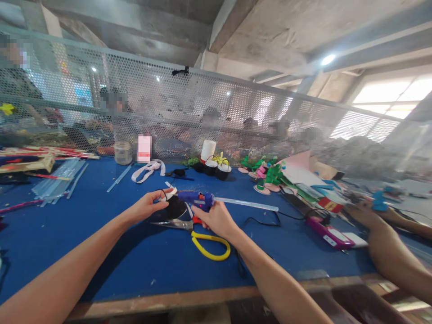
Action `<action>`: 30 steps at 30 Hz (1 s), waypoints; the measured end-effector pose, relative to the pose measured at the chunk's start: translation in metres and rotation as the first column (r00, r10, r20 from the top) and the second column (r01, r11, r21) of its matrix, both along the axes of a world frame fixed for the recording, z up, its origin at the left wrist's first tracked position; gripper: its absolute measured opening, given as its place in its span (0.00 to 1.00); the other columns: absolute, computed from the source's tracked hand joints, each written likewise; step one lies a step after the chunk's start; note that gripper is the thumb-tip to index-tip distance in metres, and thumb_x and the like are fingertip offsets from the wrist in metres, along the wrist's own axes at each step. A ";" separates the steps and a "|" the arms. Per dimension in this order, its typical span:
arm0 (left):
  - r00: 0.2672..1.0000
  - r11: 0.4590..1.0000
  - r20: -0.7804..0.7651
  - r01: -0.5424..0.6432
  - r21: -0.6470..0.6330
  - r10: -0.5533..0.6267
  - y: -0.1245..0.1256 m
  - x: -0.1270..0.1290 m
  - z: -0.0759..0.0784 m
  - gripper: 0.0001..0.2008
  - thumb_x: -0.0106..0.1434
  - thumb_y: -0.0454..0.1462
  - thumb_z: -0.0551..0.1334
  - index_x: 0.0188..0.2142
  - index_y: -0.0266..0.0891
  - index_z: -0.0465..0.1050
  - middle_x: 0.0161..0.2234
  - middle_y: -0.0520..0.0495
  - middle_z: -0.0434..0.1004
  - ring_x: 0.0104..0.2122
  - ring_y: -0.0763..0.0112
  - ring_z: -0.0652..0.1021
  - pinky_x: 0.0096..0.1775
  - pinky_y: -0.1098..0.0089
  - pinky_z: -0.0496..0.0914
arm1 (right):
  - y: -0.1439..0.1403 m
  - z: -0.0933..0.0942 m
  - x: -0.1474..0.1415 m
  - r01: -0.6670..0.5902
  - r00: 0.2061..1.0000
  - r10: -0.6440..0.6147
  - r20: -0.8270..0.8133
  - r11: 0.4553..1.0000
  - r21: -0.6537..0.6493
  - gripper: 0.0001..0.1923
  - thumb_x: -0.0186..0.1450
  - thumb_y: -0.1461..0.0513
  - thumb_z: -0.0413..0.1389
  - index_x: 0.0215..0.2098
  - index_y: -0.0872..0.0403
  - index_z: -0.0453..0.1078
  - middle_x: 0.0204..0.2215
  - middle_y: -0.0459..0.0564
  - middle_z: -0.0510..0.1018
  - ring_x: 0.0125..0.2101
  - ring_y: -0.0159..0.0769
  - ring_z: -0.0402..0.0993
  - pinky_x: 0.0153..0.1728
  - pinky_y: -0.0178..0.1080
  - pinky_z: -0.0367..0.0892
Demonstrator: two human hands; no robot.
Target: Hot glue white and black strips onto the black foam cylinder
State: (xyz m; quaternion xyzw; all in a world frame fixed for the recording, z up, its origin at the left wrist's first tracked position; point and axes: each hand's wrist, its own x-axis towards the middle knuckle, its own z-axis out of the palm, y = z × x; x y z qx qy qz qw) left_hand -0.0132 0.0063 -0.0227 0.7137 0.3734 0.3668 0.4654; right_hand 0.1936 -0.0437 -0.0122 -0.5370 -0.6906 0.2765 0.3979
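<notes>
Your left hand [146, 206] pinches a small black round piece [175, 207] with a white strip [169, 194] on top, fingers curled narrow around its upper edge, thumb beneath. Your right hand [216, 219] is wrapped tight around the grip of a blue glue gun [194, 197], whose nozzle points toward nine o'clock and meets the black piece. A clear glue stick [248, 204] juts out of the gun's back toward three o'clock.

Just below both hands, at six o'clock of the black piece, lie scissors [194, 229] with a yellow handle loop, flat on the blue table [101, 243], blades pointing to nine o'clock. A black cord [261, 221] runs from the gun toward three o'clock.

At twelve o'clock of your hands, near the mesh screen [168, 103], stand a white roll [208, 150] and two small black-and-white buckets [217, 169]. At one o'clock are green and pink foam flowers [266, 173]. At eleven o'clock sit a glass jar [123, 153] and a loose white ribbon [146, 171]. More clear glue sticks [59, 180] lie in a heap at ten o'clock.

At three o'clock, well apart from your hands, another person's arm [388, 245] rests on the table's edge, with a purple device [329, 231] lying just beside it.
</notes>
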 end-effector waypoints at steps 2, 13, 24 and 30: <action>1.000 1.000 -0.005 -0.003 0.003 0.003 0.000 0.000 0.000 0.14 0.47 0.44 0.62 0.19 0.40 0.60 0.53 0.46 0.63 0.54 0.56 0.61 0.53 0.59 0.55 | 0.000 0.000 -0.001 -0.011 1.000 0.011 -0.003 1.000 0.005 0.10 0.54 0.58 0.51 0.19 0.55 0.63 0.10 0.41 0.66 0.09 0.26 0.60 0.12 0.29 0.59; 1.000 1.000 -0.018 0.021 0.019 -0.021 0.001 -0.002 -0.002 0.12 0.50 0.42 0.60 0.20 0.40 0.60 0.55 0.46 0.61 0.54 0.57 0.61 0.53 0.59 0.53 | -0.001 0.000 0.000 -0.025 1.000 0.025 -0.014 1.000 -0.001 0.11 0.54 0.58 0.50 0.18 0.55 0.62 0.09 0.41 0.65 0.09 0.25 0.58 0.12 0.29 0.57; 0.999 0.999 -0.014 0.049 0.009 -0.049 0.001 -0.001 -0.001 0.12 0.50 0.42 0.60 0.21 0.39 0.59 0.56 0.43 0.59 0.54 0.56 0.61 0.53 0.58 0.54 | 0.000 0.003 0.002 0.010 1.000 -0.011 -0.020 0.999 -0.031 0.15 0.54 0.58 0.51 0.12 0.54 0.59 0.05 0.40 0.61 0.08 0.26 0.57 0.13 0.30 0.58; 0.998 0.999 -0.023 0.051 0.011 -0.051 0.001 0.000 0.000 0.12 0.51 0.42 0.60 0.21 0.38 0.59 0.56 0.41 0.58 0.55 0.56 0.60 0.53 0.57 0.52 | 0.000 0.003 0.002 0.013 1.000 -0.013 -0.012 1.000 -0.028 0.14 0.54 0.59 0.51 0.12 0.54 0.59 0.05 0.40 0.60 0.08 0.25 0.57 0.13 0.29 0.58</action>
